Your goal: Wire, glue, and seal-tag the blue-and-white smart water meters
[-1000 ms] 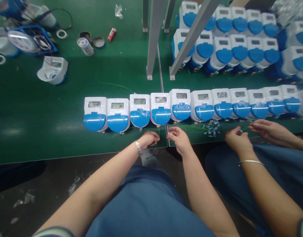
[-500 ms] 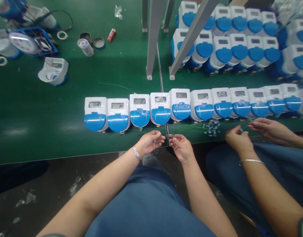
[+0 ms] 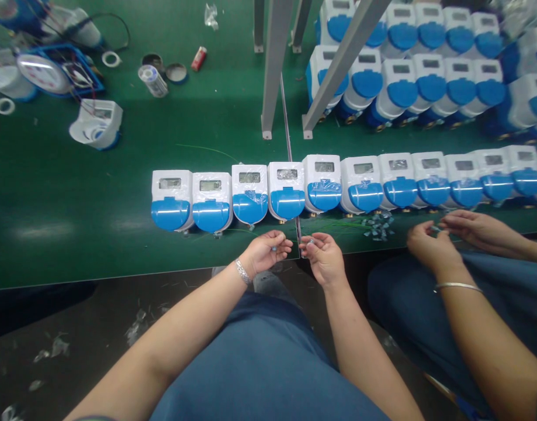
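Observation:
Over the table's front edge, my left hand is closed, with a small blue wire seal at its fingers. Close by on the right, my right hand pinches another small pale-blue seal between thumb and fingertips. The two hands are slightly apart; any thin wire between them is too fine to make out. Just beyond them stands a row of white water meters with blue lids, the closest being one meter with a small display. A heap of seals with green wires lies to the right.
A co-worker's hands handle a small piece on the right. Metal legs rise from the green table, behind the row. More meters stand at back right. Opened meter parts and a solder spool lie at left.
My right hand's fingers have shifted and lifted a little, and a seal now shows at their tips. My left hand stays nearly still. The co-worker's near hand has moved slightly right.

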Available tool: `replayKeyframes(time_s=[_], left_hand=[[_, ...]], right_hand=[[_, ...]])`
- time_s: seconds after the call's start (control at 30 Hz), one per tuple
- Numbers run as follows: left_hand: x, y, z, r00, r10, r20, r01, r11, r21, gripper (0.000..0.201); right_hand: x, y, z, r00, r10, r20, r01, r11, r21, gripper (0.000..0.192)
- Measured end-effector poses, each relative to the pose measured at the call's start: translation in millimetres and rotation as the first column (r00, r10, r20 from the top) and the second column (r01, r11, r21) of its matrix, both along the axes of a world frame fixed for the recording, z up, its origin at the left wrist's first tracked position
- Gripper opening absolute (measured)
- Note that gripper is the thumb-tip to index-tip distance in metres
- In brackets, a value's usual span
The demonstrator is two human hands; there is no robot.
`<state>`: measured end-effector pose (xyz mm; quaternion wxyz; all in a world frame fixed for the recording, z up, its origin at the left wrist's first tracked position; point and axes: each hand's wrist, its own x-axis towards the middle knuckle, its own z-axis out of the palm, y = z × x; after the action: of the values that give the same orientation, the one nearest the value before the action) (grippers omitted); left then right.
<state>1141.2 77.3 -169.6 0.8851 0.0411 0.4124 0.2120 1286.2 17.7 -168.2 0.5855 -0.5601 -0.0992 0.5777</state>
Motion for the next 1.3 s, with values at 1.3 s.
replayKeyframes(time_s=[1.3], left_hand=[[-0.2, 1.4, -1.9, 0.998, 0.049, 0.046, -0.050, 0.999, 0.012, 0.009]], right_hand=[[-9.2, 8.0, -7.2, 0.992, -0.012, -0.126, 0.011, 1.000, -0.009, 0.033]])
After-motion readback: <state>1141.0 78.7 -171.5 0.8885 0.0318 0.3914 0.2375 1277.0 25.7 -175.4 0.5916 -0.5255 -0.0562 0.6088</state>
